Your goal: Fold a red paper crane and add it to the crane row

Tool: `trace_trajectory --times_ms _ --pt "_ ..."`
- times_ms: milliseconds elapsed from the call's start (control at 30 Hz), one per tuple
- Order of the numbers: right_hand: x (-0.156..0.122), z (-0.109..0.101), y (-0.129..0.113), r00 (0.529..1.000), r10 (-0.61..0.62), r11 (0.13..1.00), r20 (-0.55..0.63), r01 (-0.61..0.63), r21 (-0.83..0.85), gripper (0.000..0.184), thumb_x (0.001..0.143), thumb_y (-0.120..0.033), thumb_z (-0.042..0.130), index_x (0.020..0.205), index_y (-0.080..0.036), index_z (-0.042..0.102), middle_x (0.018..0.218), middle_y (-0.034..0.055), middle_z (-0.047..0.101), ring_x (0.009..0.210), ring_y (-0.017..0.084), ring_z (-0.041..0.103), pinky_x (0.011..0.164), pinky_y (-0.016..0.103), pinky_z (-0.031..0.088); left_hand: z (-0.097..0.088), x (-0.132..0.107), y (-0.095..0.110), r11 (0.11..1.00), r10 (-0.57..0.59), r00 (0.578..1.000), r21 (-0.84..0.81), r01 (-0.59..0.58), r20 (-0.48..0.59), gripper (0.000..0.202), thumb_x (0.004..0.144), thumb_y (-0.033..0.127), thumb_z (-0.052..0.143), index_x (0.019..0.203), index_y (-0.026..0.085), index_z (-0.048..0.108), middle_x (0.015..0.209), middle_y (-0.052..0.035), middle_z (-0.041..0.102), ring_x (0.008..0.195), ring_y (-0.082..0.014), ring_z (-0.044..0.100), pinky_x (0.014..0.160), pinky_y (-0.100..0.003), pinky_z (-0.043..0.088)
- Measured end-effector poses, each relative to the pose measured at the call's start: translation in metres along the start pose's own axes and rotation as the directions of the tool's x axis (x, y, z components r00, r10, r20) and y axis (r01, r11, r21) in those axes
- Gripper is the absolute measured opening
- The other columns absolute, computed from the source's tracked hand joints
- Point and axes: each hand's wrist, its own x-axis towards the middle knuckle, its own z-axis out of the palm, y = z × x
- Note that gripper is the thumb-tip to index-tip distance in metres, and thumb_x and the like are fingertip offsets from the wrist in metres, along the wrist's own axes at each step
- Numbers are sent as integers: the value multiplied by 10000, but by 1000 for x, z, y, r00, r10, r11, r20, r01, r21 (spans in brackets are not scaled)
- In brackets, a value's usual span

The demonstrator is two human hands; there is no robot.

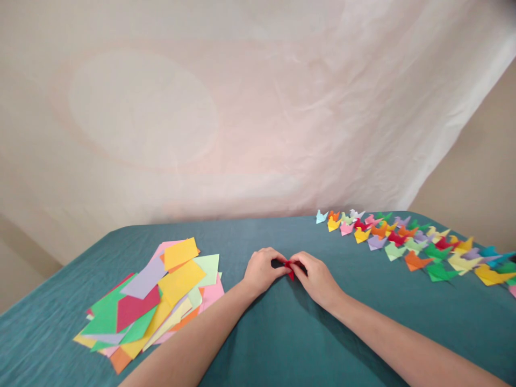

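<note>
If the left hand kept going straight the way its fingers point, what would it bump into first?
The left hand points to the right, at the red paper pinched in its fingers. Just behind that sits the right hand, gripping the same paper, so it would probably meet both almost at once.

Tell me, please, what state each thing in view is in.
red paper, partly folded, pinched between both hands
left hand, fingers closed on the red paper
right hand, fingers closed on the red paper
paper sheets, flat, unfolded, loosely piled
folded figures, folded, lying in rows
tablecloth, spread smooth
</note>
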Motion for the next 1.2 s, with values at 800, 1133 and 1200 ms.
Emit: trace_trajectory --times_ms 800,1133,1200 --pt "2 1 3 1000 24 999 -3 -24 30 158 863 -163 446 794 -203 582 777 14 609 735 161 562 693 273 429 -20 4 -7 965 167 971 -229 -125 173 188 836 333 580 914 236 722 880 -18 709 836 -157 623 815 -250 455" --pt "2 1 2 1000 24 999 -6 -23 35 155 872 -184 445 804 -202 583 783 17 611 732 161 562 696 277 426 -13 4 -9 955 93 984 -293 -45 151 171 784 321 633 868 203 725 837 -16 707 769 -155 631 727 -229 461" --pt "2 1 2 1000 26 999 -11 -26 33 152 872 -190 448 808 -200 585 785 17 613 733 161 563 693 276 425 -13 3 -9 947 67 985 -322 -12 162 188 784 315 625 896 196 718 849 -14 711 772 -160 636 720 -230 466"
